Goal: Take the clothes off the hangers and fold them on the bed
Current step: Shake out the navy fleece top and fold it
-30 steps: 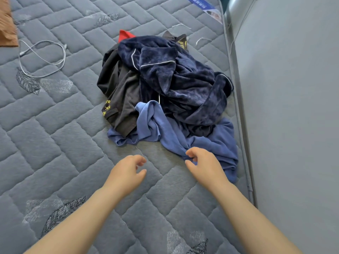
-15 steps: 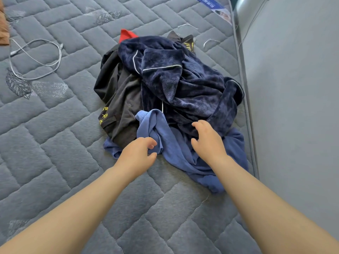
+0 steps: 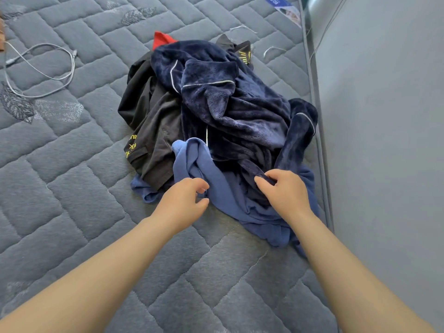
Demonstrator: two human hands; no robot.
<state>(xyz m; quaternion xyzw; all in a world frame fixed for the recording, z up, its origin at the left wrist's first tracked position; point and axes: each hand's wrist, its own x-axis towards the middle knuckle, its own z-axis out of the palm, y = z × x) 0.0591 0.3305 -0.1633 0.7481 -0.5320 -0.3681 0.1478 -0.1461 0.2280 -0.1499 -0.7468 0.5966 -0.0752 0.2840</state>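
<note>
Bedding (image 3: 72,188) is heaped with clothes (image 3: 153,126); their yellow lettering (image 3: 131,147) is unreadable. A navy robe (image 3: 240,111) is pinched by the right hand (image 3: 286,193); the left hand (image 3: 182,203) is slack.

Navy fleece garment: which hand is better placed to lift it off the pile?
Likely right: right hand pinches the navy fleece garment at its near edge; left hand is by the lighter blue garment.

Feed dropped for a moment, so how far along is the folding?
Done: nothing folded in view; the clothes lie in one heap on the bed. In hand: the right hand pinches the navy fleece; the left hand is at the blue top, grip unclear. Left: folding these, the black garment and the red piece.
</note>
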